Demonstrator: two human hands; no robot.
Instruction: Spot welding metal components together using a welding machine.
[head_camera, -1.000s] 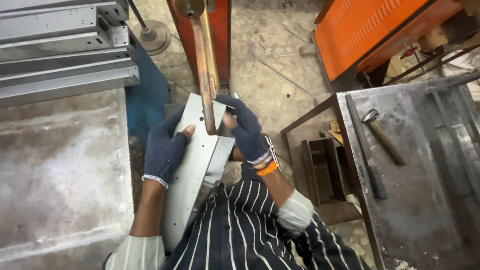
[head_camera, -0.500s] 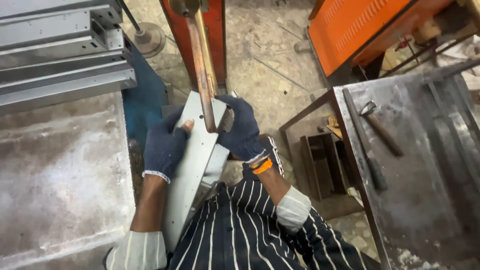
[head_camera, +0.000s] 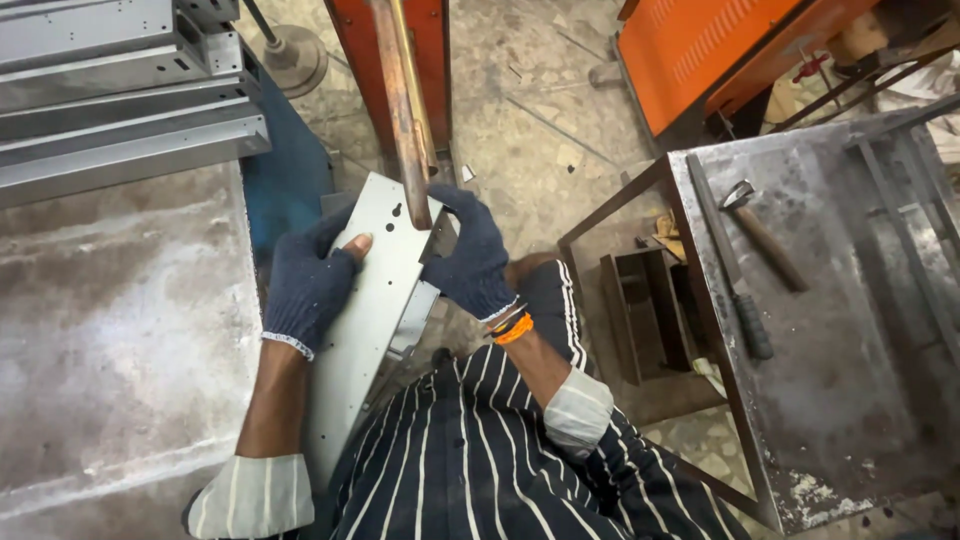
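Grey sheet metal, a long folded bracket punched with small holes, sits at the centre of the frame, running from the lower middle up to the copper rod that comes down from the top edge. The left hand, in a dark knit glove, is clamped on the bracket's left edge; the right hand, gloved the same, grips its right edge just beside the rod's tip. The tip rests on the upper end of the bracket, near one of the holes.

To do this step well, it seems both hands should hold the piece flat and square under the rod, fingers kept clear of the contact point, with the bracket steadied against the striped apron.

A stack of similar grey channels lies at upper left above a bare steel worktop. At right, a second worktop carries a hammer and a dark-handled tool. An orange machine body fills the upper right.
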